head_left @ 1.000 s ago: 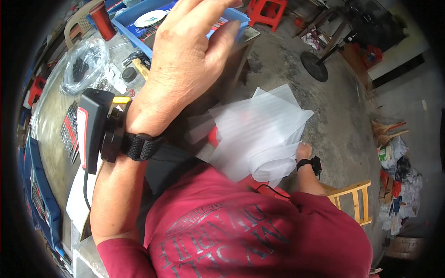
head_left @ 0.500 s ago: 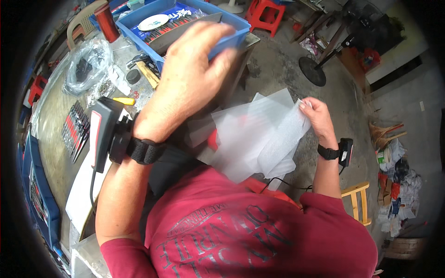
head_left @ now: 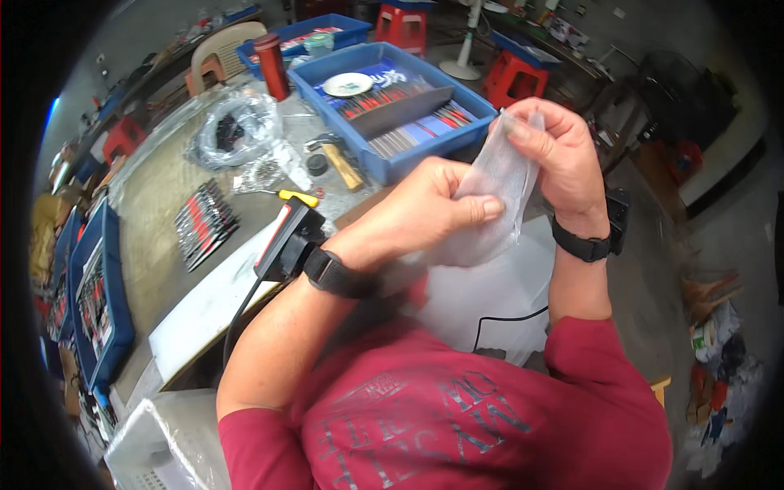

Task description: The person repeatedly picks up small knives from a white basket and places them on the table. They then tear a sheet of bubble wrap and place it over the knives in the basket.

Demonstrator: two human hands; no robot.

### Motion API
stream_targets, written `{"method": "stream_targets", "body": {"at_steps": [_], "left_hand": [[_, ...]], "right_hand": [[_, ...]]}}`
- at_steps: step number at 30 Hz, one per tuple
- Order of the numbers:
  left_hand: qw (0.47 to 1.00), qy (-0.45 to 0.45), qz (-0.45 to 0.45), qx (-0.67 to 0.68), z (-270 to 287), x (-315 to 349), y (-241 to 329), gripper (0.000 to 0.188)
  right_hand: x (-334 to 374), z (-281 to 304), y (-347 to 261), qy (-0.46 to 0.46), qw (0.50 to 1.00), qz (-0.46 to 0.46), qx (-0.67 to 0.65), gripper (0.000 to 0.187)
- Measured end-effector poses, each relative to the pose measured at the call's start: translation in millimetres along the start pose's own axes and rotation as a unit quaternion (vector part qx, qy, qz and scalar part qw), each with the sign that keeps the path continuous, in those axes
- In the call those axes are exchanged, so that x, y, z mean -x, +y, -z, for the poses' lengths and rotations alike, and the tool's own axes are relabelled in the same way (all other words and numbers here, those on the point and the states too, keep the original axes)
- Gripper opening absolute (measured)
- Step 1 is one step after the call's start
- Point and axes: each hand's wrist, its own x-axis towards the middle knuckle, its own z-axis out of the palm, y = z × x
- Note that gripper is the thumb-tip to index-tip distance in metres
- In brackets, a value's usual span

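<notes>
A thin, translucent white foam sheet (head_left: 508, 184) is held up in front of me, drooping toward my lap. My right hand (head_left: 563, 151) pinches its top edge between thumb and fingers. Lower down, my left hand (head_left: 445, 204) grips the sheet's left side, its thumb lying over the front; the other fingers are partly hidden. More white sheets (head_left: 490, 298) lie across my lap below both hands. Each wrist wears a black strap with a small device.
Beyond my hands stands a blue divided tray (head_left: 392, 167) holding red-and-black tools and a white dish (head_left: 347, 84). Left on the table are a hammer (head_left: 341, 167), a yellow-handled tool (head_left: 298, 198), a row of red-and-black tools (head_left: 204, 224) and a clear plastic bag (head_left: 237, 131).
My left hand has come down from above the tray and taken hold of the sheet. My right hand has raised the sheet from the lap pile. The view has tilted up.
</notes>
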Motion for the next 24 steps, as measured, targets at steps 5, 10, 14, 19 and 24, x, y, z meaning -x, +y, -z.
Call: {"method": "stream_targets", "body": {"at_steps": [5,10,14,19,24], "left_hand": [[0.985,0.143,-0.091,-0.026,18,24,41,0.017],[0.941,0.266,-0.203,-0.051,52,75,103,0.028],[0.893,0.394,-0.215,-0.028,67,127,143,0.023],[0.82,0.463,-0.269,-0.203,72,193,176,0.025],[0.811,0.507,-0.254,-0.145,67,228,177,0.02]], "right_hand": [[-35,-16,4,0.054,0.969,0.179,-0.16,0.049],[-49,-51,29,-0.014,0.938,0.168,-0.304,0.05],[-57,-96,53,-0.09,0.94,0.137,-0.3,0.064],[-67,-157,69,-0.234,0.92,0.05,-0.31,0.053],[-59,-220,61,-0.354,0.869,0.001,-0.344,0.047]]}}
